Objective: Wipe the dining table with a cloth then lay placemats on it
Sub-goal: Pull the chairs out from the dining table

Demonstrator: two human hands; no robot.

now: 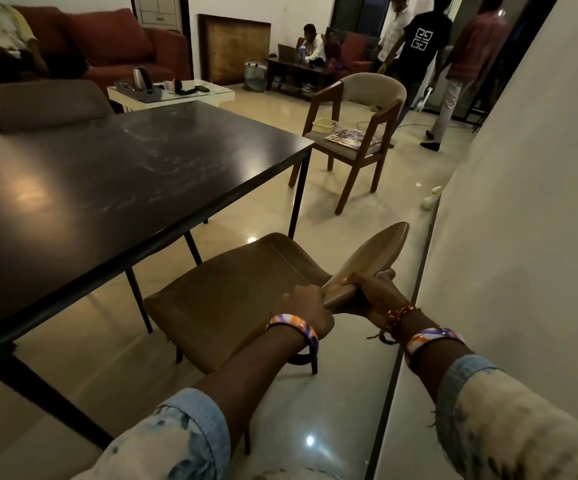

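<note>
The dark dining table (135, 174) fills the left half of the view, its top bare and streaked. A brown chair (232, 289) stands beside its near right edge, seat partly out from under the table. My left hand (306, 306) grips the near end of the chair's backrest (374, 258). My right hand (375, 289) grips the same backrest from the right side, fingers curled over its edge. On a wooden armchair (356, 133) past the table's far corner lie flat patterned placemats (348, 136) and a small yellow tub (324, 125). No cloth shows.
A white wall (522, 237) runs close along the right. Another chair back (41, 102) stands at the table's far left. Beyond are a red sofa (114, 46), a low white table with a kettle (169, 91), and several people standing and sitting at the back right.
</note>
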